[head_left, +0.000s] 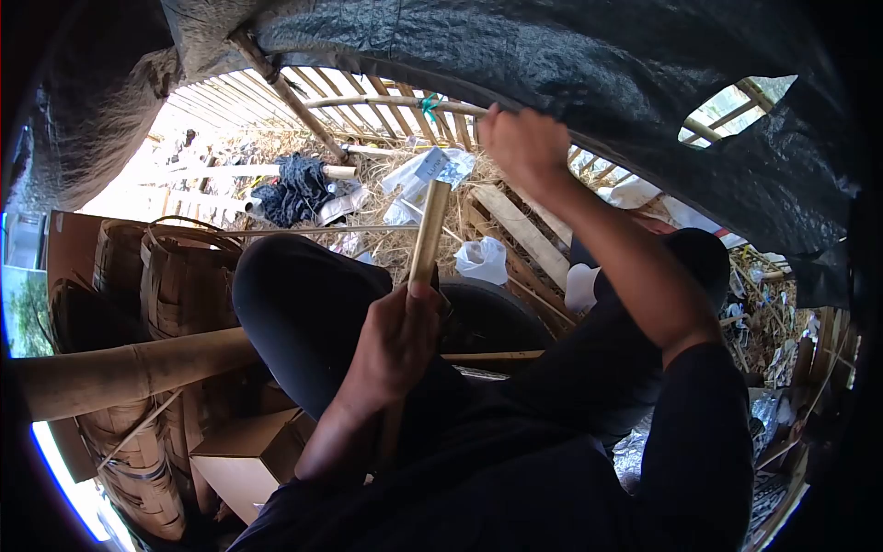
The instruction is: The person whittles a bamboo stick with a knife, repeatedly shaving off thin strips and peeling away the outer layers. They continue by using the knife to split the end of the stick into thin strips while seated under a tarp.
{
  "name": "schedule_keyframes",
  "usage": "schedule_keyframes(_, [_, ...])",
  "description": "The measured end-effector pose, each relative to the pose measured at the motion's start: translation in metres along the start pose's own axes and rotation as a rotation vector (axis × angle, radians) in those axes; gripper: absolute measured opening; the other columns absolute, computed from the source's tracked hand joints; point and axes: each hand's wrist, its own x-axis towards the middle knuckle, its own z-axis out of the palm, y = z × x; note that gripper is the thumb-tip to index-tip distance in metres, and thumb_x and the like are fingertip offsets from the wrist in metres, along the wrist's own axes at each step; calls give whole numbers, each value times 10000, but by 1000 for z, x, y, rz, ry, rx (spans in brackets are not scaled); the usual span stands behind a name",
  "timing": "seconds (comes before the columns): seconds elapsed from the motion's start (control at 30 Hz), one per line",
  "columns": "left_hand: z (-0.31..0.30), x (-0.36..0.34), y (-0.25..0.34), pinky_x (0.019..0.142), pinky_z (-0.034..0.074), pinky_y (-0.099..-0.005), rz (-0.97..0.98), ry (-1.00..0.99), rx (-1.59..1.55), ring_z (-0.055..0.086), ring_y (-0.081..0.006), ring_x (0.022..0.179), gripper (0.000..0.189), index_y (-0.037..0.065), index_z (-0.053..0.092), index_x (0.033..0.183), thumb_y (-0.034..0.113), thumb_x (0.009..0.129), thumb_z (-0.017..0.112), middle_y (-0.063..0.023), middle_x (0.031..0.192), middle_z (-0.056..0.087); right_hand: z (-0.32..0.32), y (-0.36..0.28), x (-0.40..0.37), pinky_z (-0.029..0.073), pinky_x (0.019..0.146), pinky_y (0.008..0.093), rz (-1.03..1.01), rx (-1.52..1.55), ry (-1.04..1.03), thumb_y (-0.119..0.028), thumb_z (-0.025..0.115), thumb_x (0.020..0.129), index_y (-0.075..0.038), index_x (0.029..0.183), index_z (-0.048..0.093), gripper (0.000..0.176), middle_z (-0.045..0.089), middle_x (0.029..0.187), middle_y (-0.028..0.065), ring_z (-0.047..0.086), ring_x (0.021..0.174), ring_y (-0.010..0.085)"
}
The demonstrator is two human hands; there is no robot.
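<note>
Gripping a slat (430, 230) near its lower part with the left hand (397, 342), curling the fingers shut around it and pressing the thumb on its near face. Holding the slat almost upright, leaning a little to the right, in the middle of the view just beside the raised knee (294, 294), with the top end sticking out well above the fist.

Raising the right hand (522, 143) at arm's length, just under the tarp (552, 55), well apart from the left. Folding its fingers into a fist at the end of a pole (386, 101); not showing clearly whether clasping the pole or anything else.

Crossing level behind the slat, a thin strip (313, 230), reaching it above the left hand.

Sitting beside stacked baskets (179, 276) on the left, with a thick bamboo (129, 373) lying across in front of them and a box (248, 455) below. Lying further off on the straw, a dark cloth (294, 189) and a bag (483, 259).
</note>
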Motion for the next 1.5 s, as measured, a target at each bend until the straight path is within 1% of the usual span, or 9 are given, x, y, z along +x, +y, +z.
schedule_keyframes(0.17, [-14, 2, -12, 446, 284, -193, -82, 21, -158, 363, -2, 512, 366, 27, 524, 857, 306, 1050, 386, 57, 637, 415, 7, 25, 3, 490, 514, 481, 185, 132, 178, -351, 390, 993, -1, 551, 574, 593, 548, 476, 164, 580, 467, 374])
schedule_keyframes(0.37, [-24, 0, 13, 439, 285, -212, -274, -49, -711, 321, -30, 488, 348, 31, 544, 987, 336, 1046, 386, 63, 619, 356, -51, -25, -49, 329, 529, 363, -19, 750, -224, -409, 384, 1027, -51, 637, 431, 532, 358, 521, 40, 367, 520, 161])
schedule_keyframes(0.43, [-21, 0, 14, 438, 277, -210, -297, -44, -704, 303, -36, 484, 357, 30, 543, 986, 350, 1042, 394, 58, 623, 349, -57, -20, -54, 417, 546, 396, -180, 904, -149, -327, 498, 1002, 22, 787, 538, 411, 551, 598, 154, 548, 531, 296])
schedule_keyframes(0.57, [-20, -2, 19, 426, 280, -215, -323, -51, -750, 339, -53, 480, 358, 32, 542, 975, 354, 1040, 399, 34, 624, 381, -58, -18, -59, 453, 572, 389, -486, 944, -123, -258, 609, 940, -14, 909, 566, 250, 598, 663, 135, 621, 604, 291])
schedule_keyframes(0.7, [-17, -3, 26, 393, 286, -214, -275, -35, -534, 382, -71, 445, 348, 36, 539, 957, 345, 1041, 402, 5, 602, 424, -68, -23, -73, 470, 546, 353, -554, 653, -294, -213, 626, 919, -33, 886, 589, 186, 638, 691, 96, 643, 561, 232])
schedule_keyframes(0.87, [-10, -2, 21, 346, 278, -208, -211, -37, -547, 355, -74, 352, 333, 32, 541, 930, 329, 1035, 431, 15, 505, 401, -49, -37, -85, 415, 439, 387, -432, 673, -92, -175, 515, 904, -79, 538, 504, 379, 466, 444, 114, 531, 407, 312])
schedule_keyframes(1.4, [-3, 3, 12, 380, 284, -201, -191, 112, -417, 373, -37, 395, 318, -21, 575, 951, 277, 1019, 486, 30, 558, 446, 3, -50, -76, 460, 423, 432, -487, 579, 248, -207, 515, 851, -82, 520, 533, 354, 495, 440, 123, 531, 383, 323])
schedule_keyframes(1.47, [-6, 4, 11, 379, 287, -198, -218, 139, -405, 363, -40, 394, 321, -15, 569, 958, 285, 1021, 476, 29, 562, 442, 9, -46, -55, 450, 402, 437, -386, 526, 422, -217, 527, 864, -85, 482, 529, 404, 494, 419, 132, 520, 356, 330])
schedule_keyframes(1.5, [-4, -1, 13, 379, 287, -198, -217, 141, -407, 363, -40, 394, 321, -15, 569, 958, 285, 1021, 476, 29, 562, 442, 9, -34, -33, 466, 398, 436, -181, 312, 306, -233, 505, 893, -78, 458, 529, 462, 514, 420, 155, 530, 348, 339])
